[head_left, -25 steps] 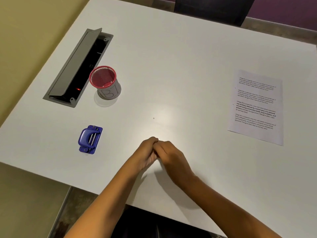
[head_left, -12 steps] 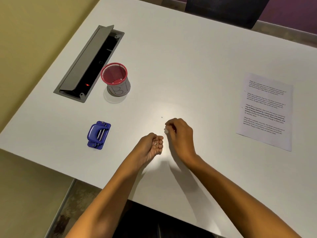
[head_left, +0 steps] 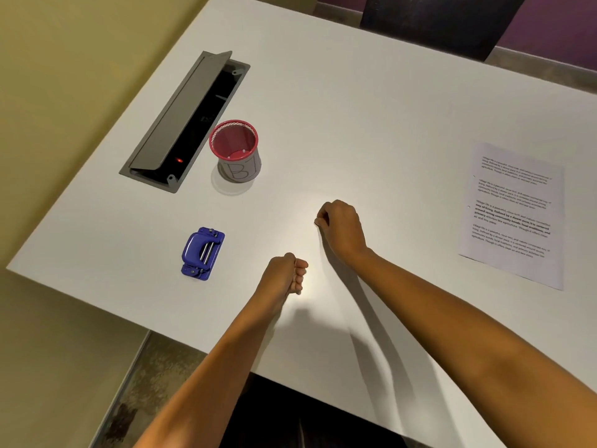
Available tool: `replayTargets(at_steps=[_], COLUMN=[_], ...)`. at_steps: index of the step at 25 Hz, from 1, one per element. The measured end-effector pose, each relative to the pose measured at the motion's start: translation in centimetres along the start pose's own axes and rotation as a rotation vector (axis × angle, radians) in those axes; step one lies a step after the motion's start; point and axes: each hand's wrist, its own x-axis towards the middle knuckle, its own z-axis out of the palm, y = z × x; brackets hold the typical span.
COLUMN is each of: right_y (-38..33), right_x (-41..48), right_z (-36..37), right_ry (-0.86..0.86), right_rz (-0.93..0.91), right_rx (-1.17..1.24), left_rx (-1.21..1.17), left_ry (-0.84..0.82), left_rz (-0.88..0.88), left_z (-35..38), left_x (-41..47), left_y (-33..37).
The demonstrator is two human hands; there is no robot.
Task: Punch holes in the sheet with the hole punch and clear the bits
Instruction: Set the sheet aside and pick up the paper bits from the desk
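Observation:
The blue hole punch [head_left: 203,253] lies on the white table [head_left: 355,118] near its front left edge. The printed sheet [head_left: 513,215] lies flat at the right, with two punched holes along its left margin. My left hand [head_left: 284,274] rests on its edge in front of me, right of the punch, with the fingers curled over the palm. What it holds is hidden. My right hand [head_left: 342,227] is farther out, knuckles up, its fingertips pinched together against the tabletop. A red mesh cup [head_left: 233,124] with a paper label stands behind the punch, with a few white bits at its bottom.
An open grey cable box [head_left: 184,121] is sunk into the table left of the cup, its lid tilted up. A dark chair back [head_left: 436,21] stands beyond the far edge. The table's front edge runs just under my forearms.
My hands were joined together. My right hand has since moved forward and pinched down where a small speck lay on the table. My left hand has stayed curled.

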Motion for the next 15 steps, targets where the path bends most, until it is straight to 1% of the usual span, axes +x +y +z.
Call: replayTargets(at_steps=[4, 7, 10, 13, 15], right_y=[-0.7, -1.0, -1.4, -1.1, -1.2], right_x=[0.6, 0.6, 0.4, -0.9, -2.5], right_z=[0.3, 0.6, 0.2, 0.2, 0.2], right_ry=[-0.035, -0.099, -0.153, -0.11, -0.026], right_rz=[0.022, 0.061, 0.092, 0.075, 0.102], right_rx=[-0.19, -0.264, -0.241, -0.208, -0.004], left_rx=[0.031, 0.033, 0.03, 0.022, 0.017], left_ry=[0.003, 0.009, 0.015, 0.009, 0.01], left_rz=[-0.01, 0.0, 0.002, 0.011, 0.021], left_z=[-0.6, -1.1, -1.5, -1.7, -1.8], left_x=[-0.2, -0.3, -0.1, 0.0, 0.1], left_y=[0.0, 0.0, 0.1, 0.1, 0.0])
